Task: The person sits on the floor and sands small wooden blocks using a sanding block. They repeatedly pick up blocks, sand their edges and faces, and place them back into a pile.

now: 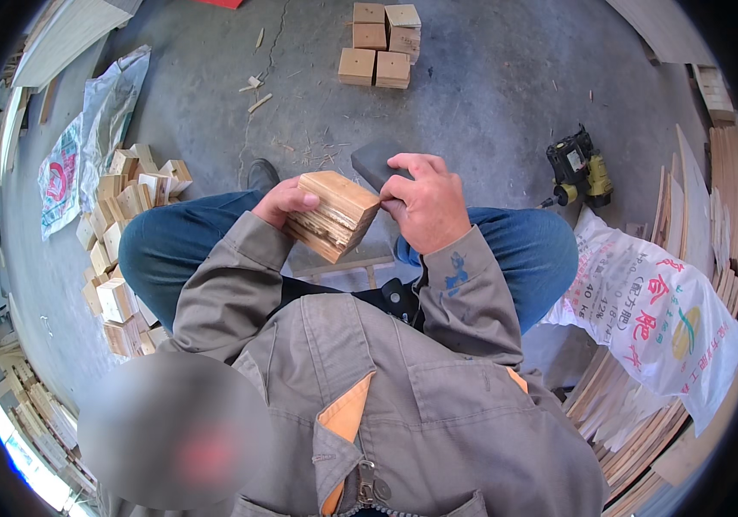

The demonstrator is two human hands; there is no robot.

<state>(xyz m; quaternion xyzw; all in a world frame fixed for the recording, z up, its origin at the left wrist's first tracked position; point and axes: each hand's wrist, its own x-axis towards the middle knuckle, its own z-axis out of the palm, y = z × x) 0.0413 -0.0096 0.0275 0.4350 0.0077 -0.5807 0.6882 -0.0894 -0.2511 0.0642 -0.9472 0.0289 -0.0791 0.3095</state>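
Note:
My left hand [285, 202] grips a layered wooden block [343, 191] by its left end, thumb on the upper face. The block is held tilted above my lap, and its side facing me shows rough, splintered layers. My right hand [434, 200] is closed on a flat dark grey block [372, 164], which looks like a sanding block. That grey block lies just beyond the wooden block's far right corner. The right fingertips come close to the wood's right edge; whether they touch it I cannot tell.
Stacked wooden blocks [357, 65] stand on the floor ahead. A heap of similar blocks [115, 211] lies beside my left knee, near a crumpled plastic sack [102, 112]. To the right are a black and yellow nail gun [591, 172], a white printed sack [644, 297] and plywood strips [636, 444].

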